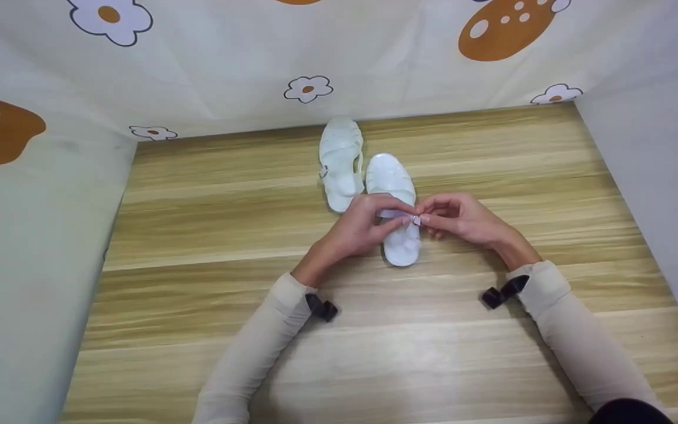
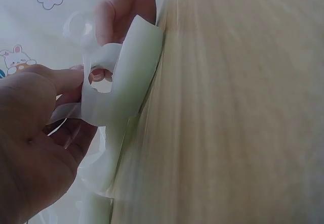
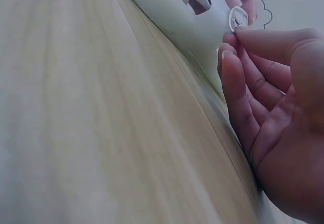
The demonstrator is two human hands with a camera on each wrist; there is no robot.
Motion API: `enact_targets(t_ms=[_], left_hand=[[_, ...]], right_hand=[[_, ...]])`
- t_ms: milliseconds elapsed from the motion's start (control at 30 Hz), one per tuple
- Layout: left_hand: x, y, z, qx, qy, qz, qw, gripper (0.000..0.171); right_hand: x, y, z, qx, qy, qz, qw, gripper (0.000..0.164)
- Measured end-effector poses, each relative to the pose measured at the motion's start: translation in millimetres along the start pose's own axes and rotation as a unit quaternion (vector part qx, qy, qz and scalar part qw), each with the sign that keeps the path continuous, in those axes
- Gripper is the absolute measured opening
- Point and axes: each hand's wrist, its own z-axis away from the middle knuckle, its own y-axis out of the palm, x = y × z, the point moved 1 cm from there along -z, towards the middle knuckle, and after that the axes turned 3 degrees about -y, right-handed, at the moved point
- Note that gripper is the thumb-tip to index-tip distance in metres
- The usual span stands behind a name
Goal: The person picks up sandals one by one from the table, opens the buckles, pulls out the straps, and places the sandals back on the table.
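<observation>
A white sandal (image 1: 402,250) lies on the wooden surface with its toe pointing away from me. My left hand (image 1: 367,224) reaches over it from the left and pinches its thin strap (image 2: 67,112). On the sandal's right side, the thumb and forefinger of my right hand (image 1: 468,222) pinch the small pale buckle (image 3: 238,18). Fingertips of both hands nearly meet there and partly hide how strap and buckle sit together. The other white sandal (image 1: 340,159) stands to the left and farther back, its own small buckle (image 1: 323,171) on its left side.
The wood-grain surface (image 1: 209,229) runs under both sandals. A pale curtain-like backdrop (image 1: 227,65) with flower prints rises behind, close to the left sandal's toe. Pale walls (image 1: 639,129) border both sides. Each wrist wears a small black camera mount (image 1: 495,296).
</observation>
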Motion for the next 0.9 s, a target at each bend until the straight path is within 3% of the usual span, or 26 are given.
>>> enact_targets(t_ms=[367, 567, 767, 900], left_hand=[[-0.6, 3.8, 0.3, -0.003, -0.041, 0.032, 0.9986, 0.018], [2.5, -0.6, 2.7, -0.038, -0.074, 0.032, 0.9960, 0.014], [1.5, 2.6, 1.6, -0.029, -0.033, -0.021, 0.9988, 0.022], [-2.3, 2.6, 0.6, -0.050, -0.014, -0.048, 0.9975, 0.031]], right_hand=[[-1.8, -1.0, 0.5, 0.014, -0.017, 0.004, 1.000, 0.023], [-1.3, -0.7, 0.9, 0.009, 0.002, -0.018, 1.000, 0.025], [-1.6, 0.0, 1.1, 0.003, 0.012, -0.018, 1.000, 0.024], [-0.4, 1.7, -0.2, -0.001, 0.007, -0.016, 1.000, 0.025]])
